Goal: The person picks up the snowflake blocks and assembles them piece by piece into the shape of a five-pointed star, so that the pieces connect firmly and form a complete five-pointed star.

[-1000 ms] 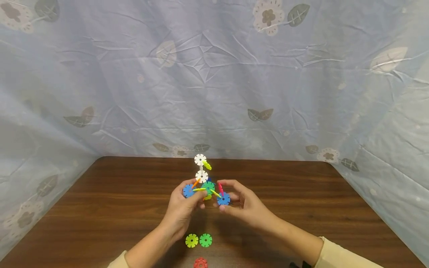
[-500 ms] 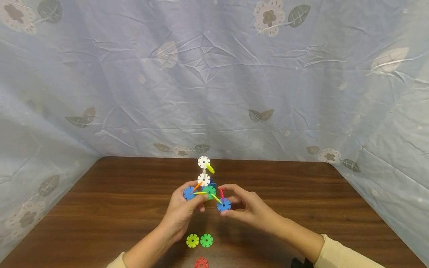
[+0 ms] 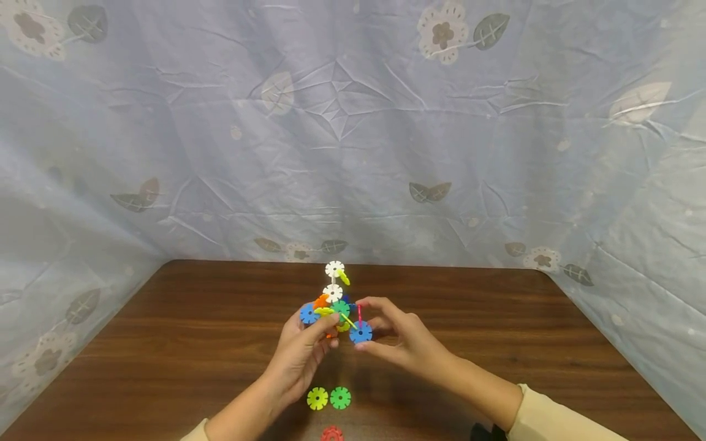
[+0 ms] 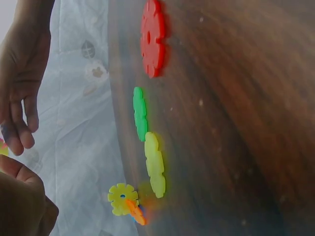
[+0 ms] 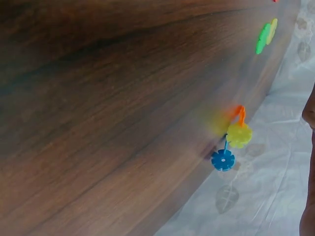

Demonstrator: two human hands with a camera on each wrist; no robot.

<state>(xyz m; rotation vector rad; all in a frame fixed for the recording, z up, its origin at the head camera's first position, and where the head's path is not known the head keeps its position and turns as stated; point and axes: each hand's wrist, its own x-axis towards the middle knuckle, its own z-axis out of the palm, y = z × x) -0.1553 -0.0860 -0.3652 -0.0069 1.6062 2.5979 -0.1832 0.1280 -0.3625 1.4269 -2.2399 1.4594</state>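
My left hand (image 3: 299,350) pinches the disc model (image 3: 340,306); at its right, my half-open right hand (image 3: 405,339) grips a blue disc (image 3: 356,334).

Brn tbl (image 3: 496,318), flor. cloth (image 3: 364,165) behind

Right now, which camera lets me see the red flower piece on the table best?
The left wrist view: the red flower piece looks biggest there, seen at a slant by the top edge. The head view cuts it off at the bottom. The right wrist view has only a red speck up top, probably that piece.
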